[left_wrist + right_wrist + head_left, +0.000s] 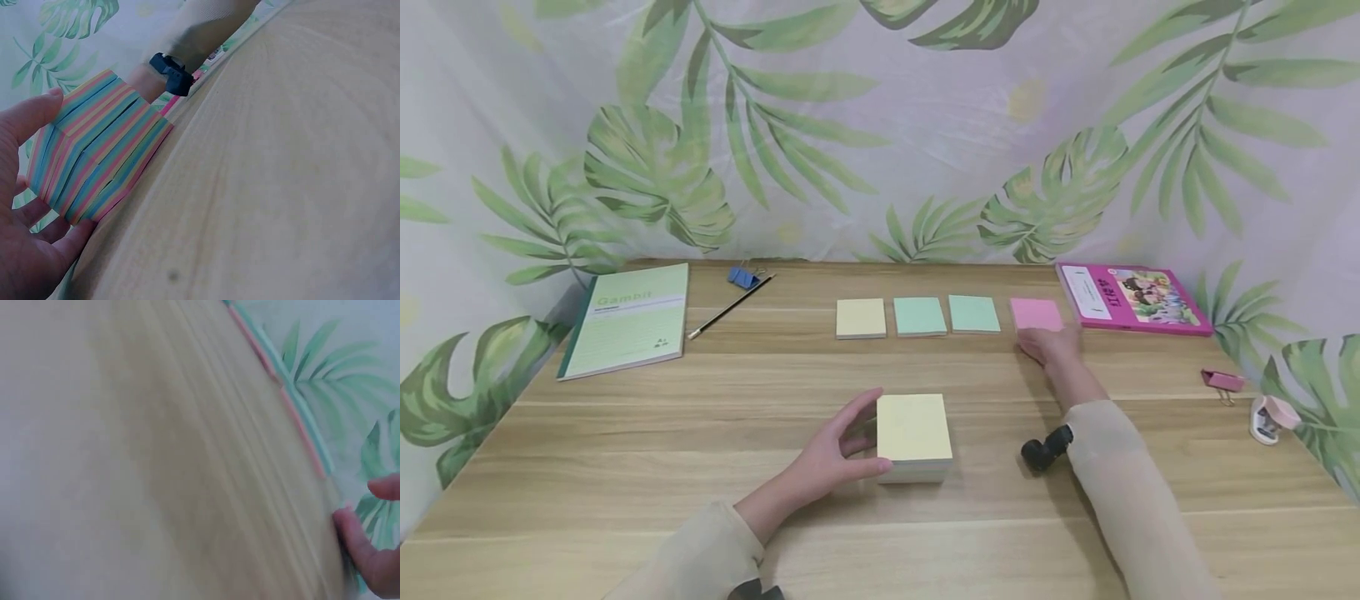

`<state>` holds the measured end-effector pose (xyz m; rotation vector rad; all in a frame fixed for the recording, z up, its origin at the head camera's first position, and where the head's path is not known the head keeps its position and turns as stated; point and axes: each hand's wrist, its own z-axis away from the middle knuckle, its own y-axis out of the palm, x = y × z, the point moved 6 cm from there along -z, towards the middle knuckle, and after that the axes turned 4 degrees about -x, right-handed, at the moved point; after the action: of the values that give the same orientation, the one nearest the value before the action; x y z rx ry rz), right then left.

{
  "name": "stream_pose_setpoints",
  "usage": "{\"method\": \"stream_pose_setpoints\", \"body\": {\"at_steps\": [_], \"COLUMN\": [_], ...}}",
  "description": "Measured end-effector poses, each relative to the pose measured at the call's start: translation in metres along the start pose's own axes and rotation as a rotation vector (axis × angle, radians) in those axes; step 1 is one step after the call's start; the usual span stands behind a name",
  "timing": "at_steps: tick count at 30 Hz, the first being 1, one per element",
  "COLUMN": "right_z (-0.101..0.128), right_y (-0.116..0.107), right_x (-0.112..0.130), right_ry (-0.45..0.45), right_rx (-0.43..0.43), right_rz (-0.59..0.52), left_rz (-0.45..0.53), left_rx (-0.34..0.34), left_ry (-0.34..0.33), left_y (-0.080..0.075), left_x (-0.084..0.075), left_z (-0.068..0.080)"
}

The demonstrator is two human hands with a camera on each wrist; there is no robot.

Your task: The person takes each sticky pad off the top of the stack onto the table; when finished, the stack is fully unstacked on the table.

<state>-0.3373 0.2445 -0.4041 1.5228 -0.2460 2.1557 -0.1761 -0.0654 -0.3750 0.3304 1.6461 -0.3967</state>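
Long tabletop [700,433]: pale wood, matt, visible straight grain. Thick square block of sticky notes [914,437]: matt paper, yellow top sheet, rainbow-striped edges. Pink rectangular book [1133,298]: glossy printed cover. Green exercise book [627,318]: matt paper cover. Leaf-printed backdrop [880,125]: thin cloth, softly creased.

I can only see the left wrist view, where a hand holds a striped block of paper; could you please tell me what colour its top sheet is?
Observer: In the head view the note block has a pale yellow top sheet, and the left hand grips its left side.
Operator: Thank you. What is the other hand doing?
Observer: The right hand rests at the near edge of a pink sheet farther back on the table.
Operator: Is that sheet alone there?
Observer: No, it ends a row: a yellow sheet and two green sheets lie to its left.
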Motion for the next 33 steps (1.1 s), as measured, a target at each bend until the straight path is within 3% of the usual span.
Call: {"method": "stream_pose_setpoints", "body": {"at_steps": [5, 12, 16, 21, 27, 33], "right_z": [0.029, 0.084, 0.115, 0.148, 0.167, 0.173], "right_y": [0.005, 0.025, 0.041, 0.055, 0.058, 0.057], "right_x": [0.008, 0.015, 0.006, -0.015, -0.039, -0.050], "right_ry": [-0.064, -0.233, -0.320, -0.345, -0.344, -0.385], "right_rx": [0.259, 0.574, 0.837, 1.138, 1.219, 1.210], "right_rz": [0.148, 0.301, 0.353, 0.392, 0.555, 0.594], "left_rz": [-0.004, -0.035, -0.093, -0.151, -0.194, -0.205], "left_rx": [-0.001, -0.015, -0.032, -0.041, -0.032, -0.026], "left_ry": [-0.006, -0.012, 0.017, 0.042, 0.083, 0.103], "left_y": [0.000, -0.002, -0.003, -0.004, -0.002, -0.002], "left_x": [0.001, -0.001, -0.004, -0.006, -0.004, -0.002], "left_z": [0.000, 0.001, 0.001, 0.001, -0.001, -0.002]}}
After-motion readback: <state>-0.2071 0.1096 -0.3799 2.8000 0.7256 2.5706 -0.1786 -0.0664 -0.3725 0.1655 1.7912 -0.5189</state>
